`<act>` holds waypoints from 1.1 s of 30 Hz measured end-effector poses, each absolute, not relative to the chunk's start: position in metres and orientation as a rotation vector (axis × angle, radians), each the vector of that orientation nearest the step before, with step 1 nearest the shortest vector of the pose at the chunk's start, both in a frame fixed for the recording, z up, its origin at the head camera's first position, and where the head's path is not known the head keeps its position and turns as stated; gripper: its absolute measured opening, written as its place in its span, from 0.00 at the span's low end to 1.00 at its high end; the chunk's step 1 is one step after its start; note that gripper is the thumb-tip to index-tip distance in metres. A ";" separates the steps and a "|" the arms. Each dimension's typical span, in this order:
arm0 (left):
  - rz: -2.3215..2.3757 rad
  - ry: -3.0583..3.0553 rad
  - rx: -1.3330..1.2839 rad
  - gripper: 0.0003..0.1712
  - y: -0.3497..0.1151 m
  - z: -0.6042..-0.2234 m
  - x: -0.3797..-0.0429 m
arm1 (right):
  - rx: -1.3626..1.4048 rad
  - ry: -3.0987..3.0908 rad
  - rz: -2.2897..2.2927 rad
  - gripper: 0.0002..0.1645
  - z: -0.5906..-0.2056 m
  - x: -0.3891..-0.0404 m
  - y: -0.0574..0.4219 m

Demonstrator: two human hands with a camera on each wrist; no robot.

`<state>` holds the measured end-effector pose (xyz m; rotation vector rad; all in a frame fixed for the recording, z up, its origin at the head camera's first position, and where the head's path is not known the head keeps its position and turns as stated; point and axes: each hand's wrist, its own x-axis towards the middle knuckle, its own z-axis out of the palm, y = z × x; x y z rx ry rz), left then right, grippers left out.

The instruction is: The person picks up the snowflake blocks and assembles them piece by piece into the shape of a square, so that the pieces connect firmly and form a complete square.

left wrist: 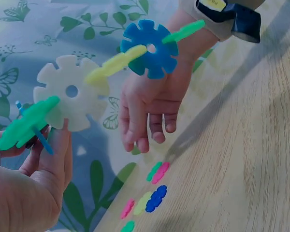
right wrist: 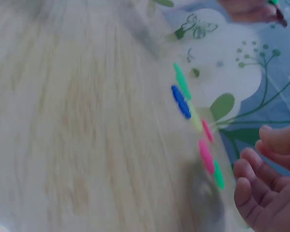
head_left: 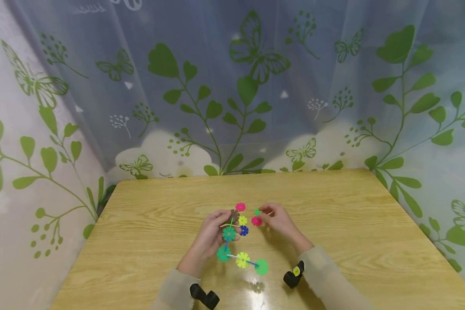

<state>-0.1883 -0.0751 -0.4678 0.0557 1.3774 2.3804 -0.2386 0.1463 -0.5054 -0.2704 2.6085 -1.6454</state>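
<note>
My left hand (head_left: 207,236) pinches a brown notched plastic disc (head_left: 235,216) at the upper end of a zigzag chain of interlocking discs. Linked below it are teal discs (head_left: 223,254), a yellow disc (head_left: 243,260) and a green disc (head_left: 261,267), joined by others seen edge-on. The left wrist view shows the chain close up, with a white disc (left wrist: 72,92) and a blue disc (left wrist: 150,49) raised above the table. My right hand (head_left: 277,218) hovers by a loose green disc (head_left: 257,212) and a pink disc (head_left: 256,221); its fingers (right wrist: 251,193) are loosely bent around nothing.
More loose discs lie between the hands: a pink one (head_left: 240,207), a yellow one (head_left: 243,220) and a dark blue one (head_left: 244,230). The wooden table (head_left: 139,258) ends at a patterned curtain (head_left: 201,116), which also hangs along both sides.
</note>
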 end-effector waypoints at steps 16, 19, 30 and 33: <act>2.396 1.376 0.060 0.15 -0.079 -0.469 -0.186 | -0.399 2.954 -0.995 0.18 -0.518 -0.264 0.141; 2.410 1.380 0.056 0.15 -0.078 -0.470 -0.187 | -0.430 2.981 -0.878 0.16 -0.518 -0.265 0.140; 2.413 1.411 0.035 0.15 -0.077 -0.469 -0.187 | -0.317 2.902 -1.011 0.16 -0.517 -0.266 0.143; 2.416 1.409 0.033 0.14 -0.077 -0.469 -0.187 | -0.302 2.873 -1.079 0.14 -0.516 -0.264 0.145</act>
